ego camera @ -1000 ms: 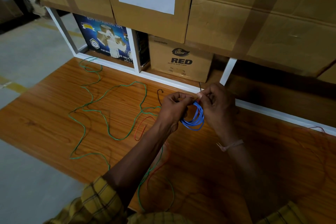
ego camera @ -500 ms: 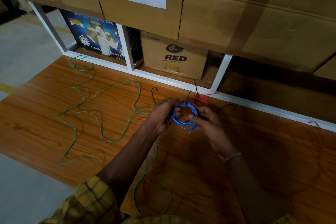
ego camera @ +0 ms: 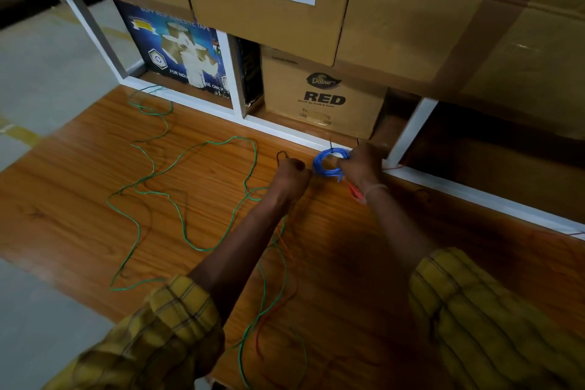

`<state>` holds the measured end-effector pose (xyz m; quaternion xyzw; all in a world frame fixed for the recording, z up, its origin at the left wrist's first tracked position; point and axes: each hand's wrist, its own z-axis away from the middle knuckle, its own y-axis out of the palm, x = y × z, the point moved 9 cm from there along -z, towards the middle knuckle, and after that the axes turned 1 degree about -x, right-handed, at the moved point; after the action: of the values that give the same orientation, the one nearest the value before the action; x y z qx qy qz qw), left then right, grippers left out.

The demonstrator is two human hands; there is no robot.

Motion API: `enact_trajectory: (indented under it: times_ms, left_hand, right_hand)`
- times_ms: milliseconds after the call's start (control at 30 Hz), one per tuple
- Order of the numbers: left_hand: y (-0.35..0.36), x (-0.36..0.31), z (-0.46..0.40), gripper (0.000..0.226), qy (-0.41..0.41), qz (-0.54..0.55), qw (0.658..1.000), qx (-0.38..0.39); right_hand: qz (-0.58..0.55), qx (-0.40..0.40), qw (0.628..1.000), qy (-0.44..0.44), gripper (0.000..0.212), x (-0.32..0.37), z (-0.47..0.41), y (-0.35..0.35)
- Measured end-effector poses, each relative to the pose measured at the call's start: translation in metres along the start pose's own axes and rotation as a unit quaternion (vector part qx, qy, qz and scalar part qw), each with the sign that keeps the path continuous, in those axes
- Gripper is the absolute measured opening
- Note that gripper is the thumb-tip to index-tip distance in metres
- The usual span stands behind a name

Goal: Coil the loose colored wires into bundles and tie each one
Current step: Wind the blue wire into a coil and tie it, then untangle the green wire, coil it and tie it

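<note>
Beside the shelf frame, the right hand point(ego camera: 357, 165) grips the light, springy blue coil point(ego camera: 327, 165) at its rim while the left hand point(ego camera: 289, 172) pinches a black tie point(ego camera: 282, 156).

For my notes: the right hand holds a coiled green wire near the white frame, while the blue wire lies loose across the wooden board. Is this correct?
Colours are swapped. The head view shows the right hand holding the coiled blue wire near the white frame, while the green wire lies loose across the wooden board.
</note>
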<state>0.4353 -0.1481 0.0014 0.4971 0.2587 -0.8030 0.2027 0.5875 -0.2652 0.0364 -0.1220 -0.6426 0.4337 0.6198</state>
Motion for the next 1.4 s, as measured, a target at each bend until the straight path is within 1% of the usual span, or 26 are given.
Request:
enact_trajectory:
  times_ms: [33, 133, 233, 333, 400, 433, 500, 533, 567, 633, 700, 767, 833, 967, 1133, 1267, 1333, 1400]
  left_hand:
    - [0.001, -0.001, 0.003, 0.013, 0.016, 0.000, 1.000, 0.006]
    - [0.003, -0.007, 0.016, 0.020, 0.051, 0.015, 0.998, 0.035]
    - [-0.003, 0.000, 0.024, 0.027, 0.044, 0.051, 0.997, 0.035]
    - [-0.013, 0.003, 0.035, 0.030, 0.040, 0.081, 0.995, 0.030]
    - [-0.020, 0.009, 0.043, 0.027, 0.039, 0.096, 0.994, 0.025]
    - [-0.024, 0.012, 0.047, 0.025, 0.038, 0.099, 0.994, 0.027]
    - [-0.024, 0.013, 0.053, 0.020, 0.043, 0.107, 0.993, 0.038]
    - [-0.041, 0.024, 0.067, 0.019, 0.043, 0.106, 0.993, 0.028]
    - [-0.056, 0.033, 0.079, 0.021, 0.051, 0.102, 0.993, 0.023]
    - [-0.061, 0.034, 0.085, 0.024, 0.062, 0.105, 0.992, 0.032]
    - [-0.074, 0.038, 0.090, 0.026, 0.070, 0.097, 0.992, 0.030]
    - [-0.100, 0.046, 0.094, 0.025, 0.061, 0.098, 0.993, 0.001]
    - [-0.129, 0.059, 0.097, 0.026, 0.053, 0.098, 0.994, -0.023]
    - [-0.178, 0.076, 0.095, 0.026, 0.029, 0.047, 0.998, -0.038]
    - [-0.237, 0.084, 0.079, 0.021, 0.035, -0.017, 0.998, -0.056]
    - [-0.288, 0.091, 0.056, 0.007, 0.054, -0.092, 0.989, -0.106]
    - [-0.318, 0.093, 0.044, 0.013, 0.068, -0.140, 0.977, -0.147]
    - [-0.343, 0.094, 0.034, 0.019, 0.072, -0.157, 0.969, -0.175]
  right_hand:
    - [0.002, 0.001, 1.000, 0.012, 0.024, 0.001, -0.002, 0.004]
    - [-0.010, -0.008, 0.999, 0.042, 0.028, -0.004, -0.009, 0.013]
    - [-0.008, -0.015, 0.999, 0.050, 0.035, -0.008, -0.005, 0.015]
    - [0.016, -0.043, 0.999, 0.001, 0.032, 0.000, 0.015, 0.004]
    - [0.027, -0.058, 0.997, -0.040, 0.027, 0.005, 0.031, 0.000]
    - [0.018, -0.054, 0.997, -0.055, 0.028, 0.006, 0.039, 0.001]
    - [-0.019, -0.030, 0.997, -0.064, 0.034, 0.003, 0.046, 0.006]
    - [-0.047, 0.002, 0.996, -0.081, 0.035, 0.011, 0.066, 0.023]
    - [-0.078, 0.032, 0.992, -0.095, 0.033, 0.018, 0.084, 0.038]
    - [-0.131, 0.067, 0.984, -0.103, 0.028, 0.021, 0.097, 0.042]
    - [-0.156, 0.085, 0.978, -0.106, 0.024, 0.022, 0.106, 0.047]
    - [-0.172, 0.099, 0.974, -0.111, 0.021, 0.028, 0.110, 0.058]
    - [-0.175, 0.107, 0.972, -0.117, 0.022, 0.040, 0.118, 0.075]
    - [-0.162, 0.138, 0.968, -0.130, 0.023, 0.071, 0.134, 0.111]
    - [-0.129, 0.179, 0.965, -0.143, 0.017, 0.110, 0.150, 0.167]
    - [-0.124, 0.197, 0.962, -0.143, 0.022, 0.131, 0.160, 0.203]
    - [-0.112, 0.202, 0.963, -0.141, 0.027, 0.137, 0.161, 0.221]
    - [-0.113, 0.215, 0.960, -0.138, 0.026, 0.145, 0.163, 0.238]
